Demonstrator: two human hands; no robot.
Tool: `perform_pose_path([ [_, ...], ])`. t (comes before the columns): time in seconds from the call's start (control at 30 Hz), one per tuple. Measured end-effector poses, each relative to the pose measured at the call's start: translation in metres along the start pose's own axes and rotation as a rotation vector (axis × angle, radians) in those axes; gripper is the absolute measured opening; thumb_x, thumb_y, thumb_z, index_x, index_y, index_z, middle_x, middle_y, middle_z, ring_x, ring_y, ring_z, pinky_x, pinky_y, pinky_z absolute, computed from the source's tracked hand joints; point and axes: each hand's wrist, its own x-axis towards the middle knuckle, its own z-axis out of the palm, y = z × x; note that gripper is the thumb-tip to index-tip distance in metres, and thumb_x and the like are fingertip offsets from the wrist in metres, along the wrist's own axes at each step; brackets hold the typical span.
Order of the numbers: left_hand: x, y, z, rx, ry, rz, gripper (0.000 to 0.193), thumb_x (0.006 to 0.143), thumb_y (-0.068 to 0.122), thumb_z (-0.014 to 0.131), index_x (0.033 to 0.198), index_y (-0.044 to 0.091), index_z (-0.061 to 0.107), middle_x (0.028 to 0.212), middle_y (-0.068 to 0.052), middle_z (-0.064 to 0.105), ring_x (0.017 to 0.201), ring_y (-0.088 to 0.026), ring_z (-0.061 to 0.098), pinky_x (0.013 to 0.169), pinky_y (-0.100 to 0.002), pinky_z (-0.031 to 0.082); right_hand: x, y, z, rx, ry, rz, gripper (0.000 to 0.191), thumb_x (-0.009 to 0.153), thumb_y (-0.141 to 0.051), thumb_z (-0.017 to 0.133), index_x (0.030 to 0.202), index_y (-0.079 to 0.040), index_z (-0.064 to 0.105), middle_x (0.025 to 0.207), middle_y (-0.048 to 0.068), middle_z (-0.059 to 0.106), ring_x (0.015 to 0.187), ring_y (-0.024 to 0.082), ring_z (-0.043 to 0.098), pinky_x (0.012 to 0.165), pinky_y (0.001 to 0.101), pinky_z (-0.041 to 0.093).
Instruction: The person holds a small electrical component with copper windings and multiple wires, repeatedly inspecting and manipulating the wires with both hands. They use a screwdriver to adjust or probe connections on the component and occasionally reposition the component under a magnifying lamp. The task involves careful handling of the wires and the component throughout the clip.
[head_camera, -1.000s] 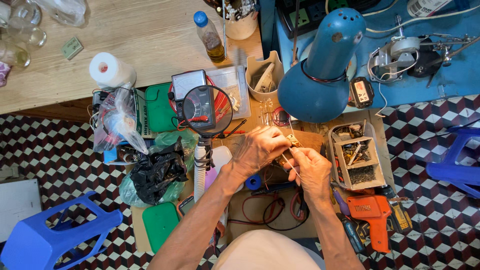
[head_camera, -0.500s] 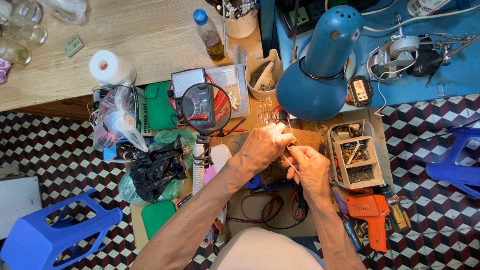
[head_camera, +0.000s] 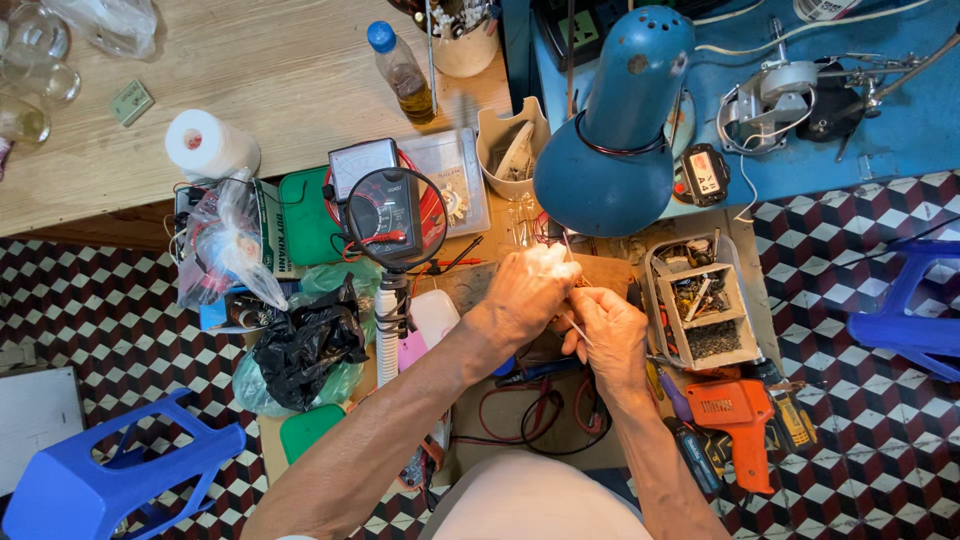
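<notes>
Where hands (head_camera: 575, 310) meet, cluttered workbench (head_camera: 300, 70), checkered floor (head_camera: 120, 320)

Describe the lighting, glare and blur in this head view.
Head view: the blue desk lamp overexposes the left hand, bleaching its knuckles white; the right hand is evenly lit; the checkered floor looks dimmer; the edges bend slightly; no obvious motion blur.

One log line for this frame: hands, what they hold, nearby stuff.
left hand: closed on small part, unclear | right hand: pinching thin wire | above: blue lamp | left: magnifier | right: parts tray, orange tool
</notes>
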Motion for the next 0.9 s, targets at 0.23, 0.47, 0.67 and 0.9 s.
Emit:
perform_pose_path([
  [0.23, 0.002, -0.004, -0.006, -0.052, -0.052, 0.047, 0.028, 0.059, 0.019, 0.081, 0.08, 0.007, 0.067, 0.086, -0.011, 0.065, 0.087, -0.033, 0.067, 0.068, -0.046, 0.052, -0.001, -0.001, -0.001, -0.019, 0.016, 0.0, 0.024, 0.099, -0.02, 0.063, 0.097, 0.003, 0.07, 0.071, 0.008, 0.069, 0.046, 0.009, 0.059, 0.037, 0.0199, 0.038],
  [0.47, 0.001, -0.012, -0.02, -0.144, 0.025, 0.139, 0.016, 0.071, 0.002, 0.071, 0.086, 0.008, 0.069, 0.091, -0.008, 0.067, 0.088, -0.031, 0.068, 0.071, -0.042, 0.055, -0.002, -0.005, -0.001, -0.04, 0.011, 0.009, 0.023, 0.099, -0.019, 0.063, 0.097, 0.003, 0.07, 0.069, 0.01, 0.071, 0.045, 0.008, 0.059, 0.037, 0.0194, 0.039],
  [0.67, 0.006, -0.004, -0.019, -0.048, -0.095, 0.085, 0.029, 0.064, 0.017, 0.084, 0.087, 0.008, 0.069, 0.092, -0.008, 0.066, 0.093, -0.03, 0.067, 0.075, -0.043, 0.055, -0.001, -0.004, -0.001, -0.011, -0.006, -0.025, 0.024, 0.099, -0.019, 0.063, 0.097, 0.004, 0.071, 0.07, 0.01, 0.072, 0.045, 0.008, 0.06, 0.037, 0.0191, 0.039],
  [0.9, 0.011, 0.003, -0.015, 0.018, -0.189, -0.012, 0.04, 0.055, 0.021, 0.09, 0.088, 0.007, 0.07, 0.095, -0.01, 0.066, 0.096, -0.031, 0.067, 0.077, -0.044, 0.056, 0.0, -0.003, -0.001, -0.005, 0.007, -0.022, 0.024, 0.099, -0.018, 0.063, 0.096, 0.005, 0.07, 0.07, 0.011, 0.072, 0.045, 0.009, 0.059, 0.038, 0.0195, 0.039],
])
